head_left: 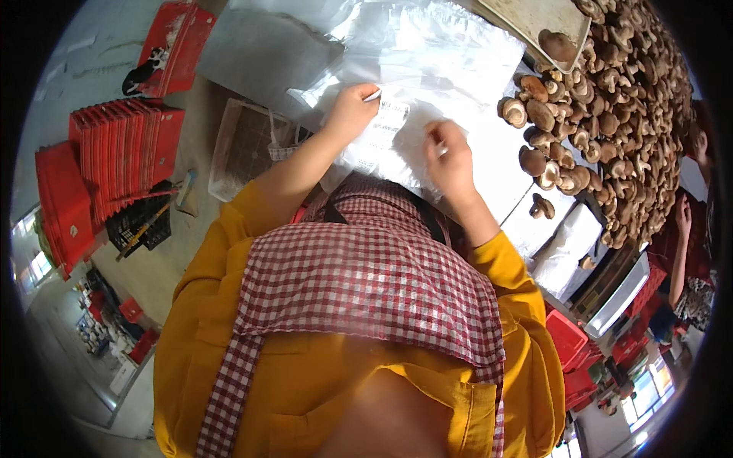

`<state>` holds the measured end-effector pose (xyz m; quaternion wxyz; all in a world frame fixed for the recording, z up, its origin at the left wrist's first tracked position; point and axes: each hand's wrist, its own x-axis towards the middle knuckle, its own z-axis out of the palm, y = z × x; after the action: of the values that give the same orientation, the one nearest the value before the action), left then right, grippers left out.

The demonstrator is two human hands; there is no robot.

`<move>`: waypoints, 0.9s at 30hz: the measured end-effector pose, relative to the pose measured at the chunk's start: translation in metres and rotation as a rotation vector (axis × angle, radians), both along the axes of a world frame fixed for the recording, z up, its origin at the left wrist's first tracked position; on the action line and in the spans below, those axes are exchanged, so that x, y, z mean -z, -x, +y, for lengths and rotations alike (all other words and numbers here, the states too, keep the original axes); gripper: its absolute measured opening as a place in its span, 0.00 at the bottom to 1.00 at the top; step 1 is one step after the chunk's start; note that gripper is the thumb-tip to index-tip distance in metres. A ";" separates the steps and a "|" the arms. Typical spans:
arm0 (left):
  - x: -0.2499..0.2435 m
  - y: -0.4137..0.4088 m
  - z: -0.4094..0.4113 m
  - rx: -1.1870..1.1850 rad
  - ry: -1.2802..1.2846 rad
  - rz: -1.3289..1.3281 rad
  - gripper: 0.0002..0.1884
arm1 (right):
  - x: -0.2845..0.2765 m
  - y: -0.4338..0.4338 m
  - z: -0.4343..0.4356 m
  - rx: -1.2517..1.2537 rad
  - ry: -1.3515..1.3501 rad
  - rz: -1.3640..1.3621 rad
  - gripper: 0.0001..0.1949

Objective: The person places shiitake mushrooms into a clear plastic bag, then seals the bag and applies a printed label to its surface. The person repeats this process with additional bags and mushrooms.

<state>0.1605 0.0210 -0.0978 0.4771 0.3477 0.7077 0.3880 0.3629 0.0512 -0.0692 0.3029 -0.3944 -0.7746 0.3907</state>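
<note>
Clear plastic bags [435, 51] lie in a flat, shiny pile on the table before me. My left hand [356, 111] pinches a small white slip [372, 95] between thumb and fingers, at the left of a printed label [391, 117] on the plastic. My right hand [449, 150] is over the bags to the right of the label, its fingers curled and slightly blurred; whether it pinches something small and pale I cannot tell. A large heap of brown shiitake mushrooms [618, 114] covers the table's right side.
A shallow tray [538, 23] holding a mushroom stands at the top right. Left of the table are a translucent plastic bin [229, 154], stacked red crates [120, 154] and a black-and-white cat [140, 74]. Another person's forearm [680, 252] shows at the far right.
</note>
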 end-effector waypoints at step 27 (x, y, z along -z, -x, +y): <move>-0.079 0.055 -0.117 0.563 -0.120 0.620 0.06 | -0.078 0.039 0.169 0.132 -0.471 -0.835 0.12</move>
<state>0.1055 -0.0958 -0.0188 0.3077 0.6549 0.6714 0.1600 0.3242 0.2206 0.0088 0.0711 -0.4867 -0.8707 -0.0071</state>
